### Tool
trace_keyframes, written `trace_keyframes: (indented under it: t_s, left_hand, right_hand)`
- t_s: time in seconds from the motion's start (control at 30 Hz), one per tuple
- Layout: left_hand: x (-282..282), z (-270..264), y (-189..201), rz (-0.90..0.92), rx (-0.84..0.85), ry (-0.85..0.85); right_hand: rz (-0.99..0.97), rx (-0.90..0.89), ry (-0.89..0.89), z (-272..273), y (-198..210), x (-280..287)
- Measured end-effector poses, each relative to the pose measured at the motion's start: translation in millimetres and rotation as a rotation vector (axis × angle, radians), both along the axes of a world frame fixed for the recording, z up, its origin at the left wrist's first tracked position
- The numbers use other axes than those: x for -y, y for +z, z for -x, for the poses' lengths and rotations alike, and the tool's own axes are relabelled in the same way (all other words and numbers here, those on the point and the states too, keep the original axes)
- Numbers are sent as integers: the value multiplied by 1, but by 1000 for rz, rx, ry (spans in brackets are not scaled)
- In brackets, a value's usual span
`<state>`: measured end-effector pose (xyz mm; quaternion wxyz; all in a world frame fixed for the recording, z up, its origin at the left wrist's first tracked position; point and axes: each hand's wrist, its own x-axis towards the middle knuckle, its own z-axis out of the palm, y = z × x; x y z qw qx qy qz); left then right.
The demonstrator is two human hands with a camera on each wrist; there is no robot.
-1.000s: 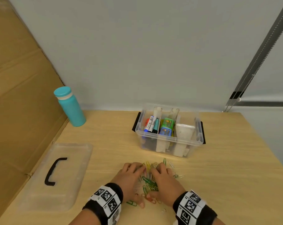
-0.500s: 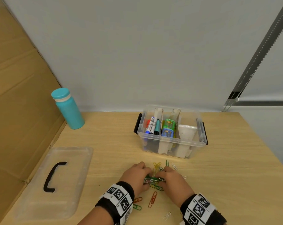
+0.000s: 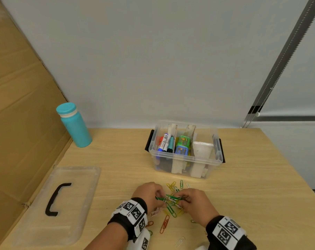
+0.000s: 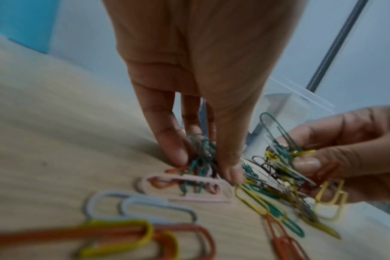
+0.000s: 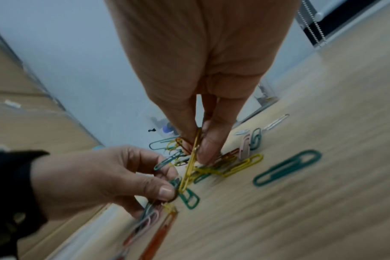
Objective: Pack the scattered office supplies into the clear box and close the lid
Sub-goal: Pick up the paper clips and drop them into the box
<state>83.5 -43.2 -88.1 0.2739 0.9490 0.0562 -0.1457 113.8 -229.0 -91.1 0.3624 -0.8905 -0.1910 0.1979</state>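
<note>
Both hands, the left hand and the right hand, are being closed around the paper clips at lower centre, so they are being bunched for the clear box.

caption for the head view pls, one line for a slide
Both hands, left hand and right hand, pinch up coloured paper clips before the open clear box; its lid lies aside.
</note>
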Motion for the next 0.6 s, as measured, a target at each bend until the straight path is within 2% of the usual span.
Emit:
trace_keyframes:
  t_s: [0.17,0.37,0.5,0.6]
  left_hand:
    - [0,2,-5,143,3,110]
    - [-5,9,-4,321,88,237]
    - [-9,17,6,549,157,350]
    - [-12,23,8,638,197,377]
  right_hand:
    - [-156,-101,-97,1,25,11]
    - [-304,-112,-98,-5,84,28]
    - [-387,-70,-107,-18,125,42]
    - [-438,-15,-141,-34,143,50]
